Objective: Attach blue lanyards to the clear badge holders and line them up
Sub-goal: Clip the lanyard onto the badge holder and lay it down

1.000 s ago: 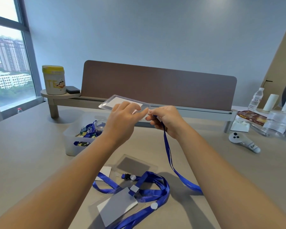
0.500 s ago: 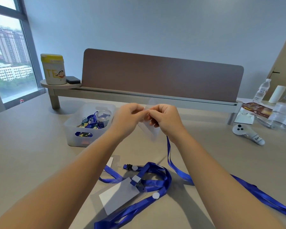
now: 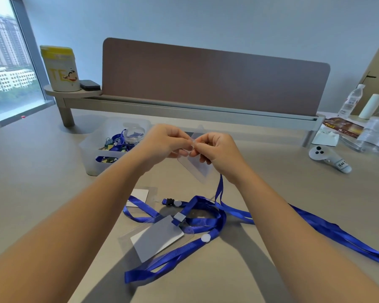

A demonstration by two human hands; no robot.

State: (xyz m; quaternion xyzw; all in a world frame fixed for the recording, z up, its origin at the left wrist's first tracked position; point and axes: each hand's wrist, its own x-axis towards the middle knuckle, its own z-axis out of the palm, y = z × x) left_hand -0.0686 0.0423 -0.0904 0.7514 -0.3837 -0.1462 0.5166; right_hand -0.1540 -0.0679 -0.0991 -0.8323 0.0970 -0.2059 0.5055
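Above the table, my left hand (image 3: 162,142) and my right hand (image 3: 217,149) meet fingertip to fingertip at the top edge of a clear badge holder (image 3: 197,167), which hangs tilted below them. A blue lanyard (image 3: 219,189) drops from my right hand and trails across the table to the right. The lanyard's clip is hidden between my fingers. On the table below lies a second clear badge holder (image 3: 158,237) with a white card, joined to another blue lanyard (image 3: 206,219). A third holder (image 3: 140,194) lies just beyond it.
A translucent bin (image 3: 101,158) with lanyards and clips stands at the left. Behind it runs a desk divider (image 3: 206,77) with a shelf carrying a yellow-lidded can (image 3: 60,68). A white controller (image 3: 328,157), a water bottle (image 3: 351,100) and plastic containers sit at the right.
The badge holder has gone from held flat and high to hanging tilted lower between both hands. My hands have closed in on its top edge, and the view has tipped downward.
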